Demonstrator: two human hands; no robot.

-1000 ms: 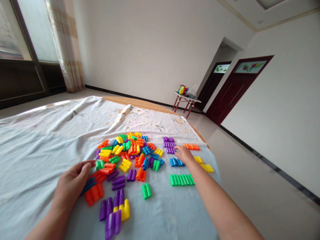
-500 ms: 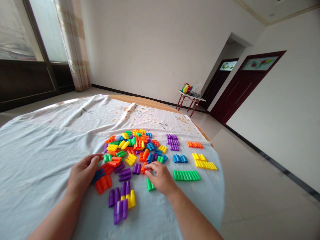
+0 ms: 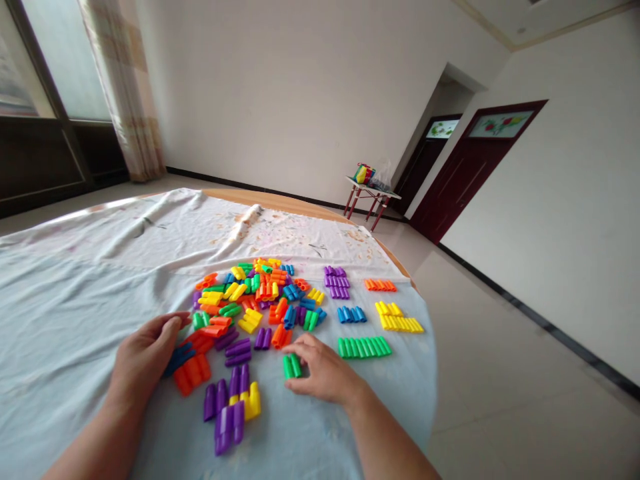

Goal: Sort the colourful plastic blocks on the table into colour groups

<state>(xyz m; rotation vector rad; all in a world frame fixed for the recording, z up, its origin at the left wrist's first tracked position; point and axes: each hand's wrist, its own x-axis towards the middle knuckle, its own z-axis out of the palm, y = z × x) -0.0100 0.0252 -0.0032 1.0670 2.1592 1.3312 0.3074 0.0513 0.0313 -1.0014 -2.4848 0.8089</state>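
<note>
Head view shows our right hand [image 3: 323, 370] with thumb and fingers apart around the green block [image 3: 296, 366] on the table [image 3: 385, 407], near the green row [image 3: 364, 347]. Our left hand [image 3: 147, 353] is by the pile [image 3: 264, 291]; we can't tell if it grips anything.

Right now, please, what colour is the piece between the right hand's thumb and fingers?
The piece is green; the head view shows it.

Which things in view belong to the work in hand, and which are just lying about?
Likely in the work:
right hand, around a green piece
left hand, at the mixed pile
purple group, orange group, blue group, yellow group, green group
purple-yellow cluster

Likely just lying about:
colourful bag, clear bag, on side table
</note>
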